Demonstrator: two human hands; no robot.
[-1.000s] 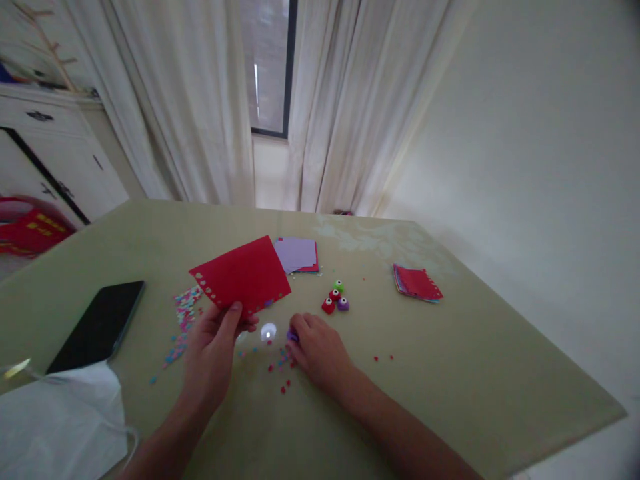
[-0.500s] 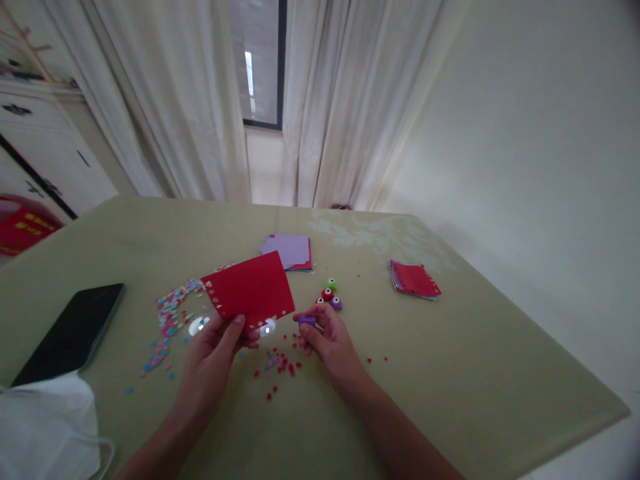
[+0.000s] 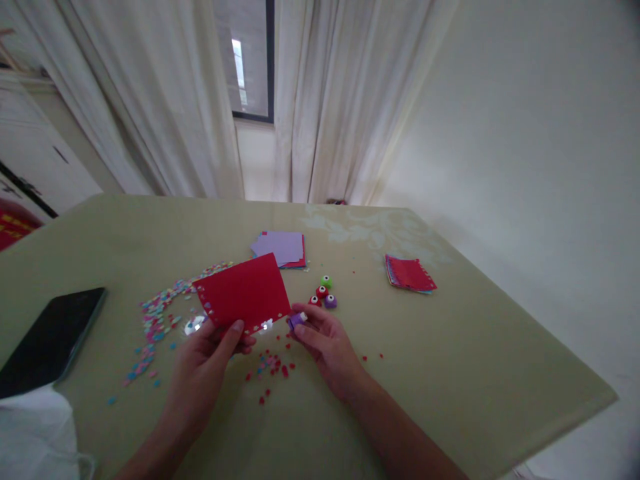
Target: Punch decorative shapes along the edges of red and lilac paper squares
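A red sheet of paper (image 3: 245,290) is pinched by its lower edge in my left hand (image 3: 213,350), thumb on top. Small punched shapes run along its left and lower edges. My right hand (image 3: 327,343) grips a small purple craft punch (image 3: 297,321) between thumb and fingers, just off the sheet's lower right corner. Behind that hand several small punches (image 3: 322,292) in green, red and purple sit together on the table. Red, pink and blue paper bits (image 3: 273,365) lie scattered below the sheet.
A long trail of pastel paper bits (image 3: 155,317) curves across the left. Stacked paper lies at the back, lilac sheet (image 3: 280,246) on top; another stack, topped by a red sheet (image 3: 410,274), lies right. A black phone (image 3: 53,333) and white mask (image 3: 37,433) rest at left.
The purple punch has turned in my right hand, showing a pale part on its side. The red sheet stays in my left hand. The whole view has shifted slightly.
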